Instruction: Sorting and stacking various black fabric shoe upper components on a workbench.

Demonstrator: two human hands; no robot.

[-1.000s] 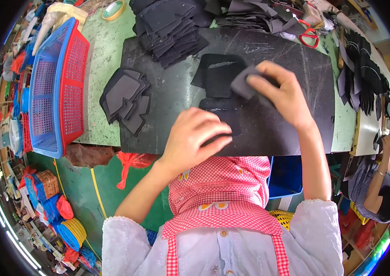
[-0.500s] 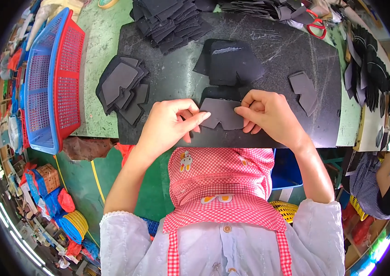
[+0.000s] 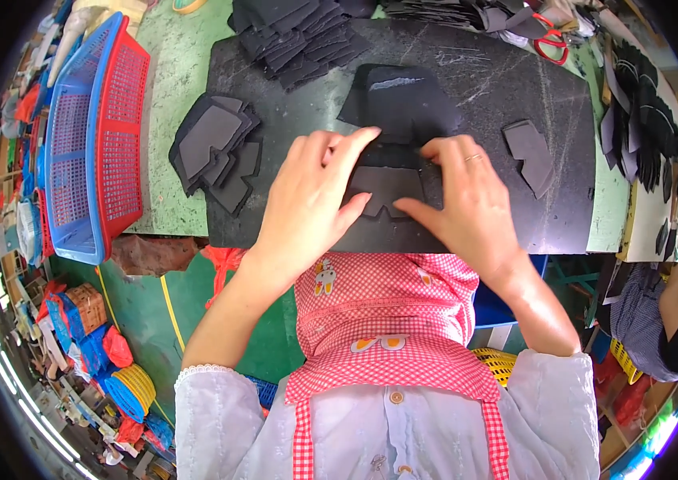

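A mat (image 3: 515,216) lay on the table (image 3: 171,152). On it, a cut piece (image 3: 387,192) sat near, a larger piece (image 3: 403,100) behind it, stacks (image 3: 215,152) left, one piece (image 3: 531,152) right, a pile (image 3: 295,36) far. A basket (image 3: 91,136) stood left of the mat.

To my left I see a blue-and-red plastic basket (image 3: 87,136), red-handled scissors (image 3: 551,44) lie far right, dark cut stacks (image 3: 295,36) ahead.

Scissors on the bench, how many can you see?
1: red-handled scissors at the far right edge of the black mat, beside dark cut pieces. More may be hidden under piles.
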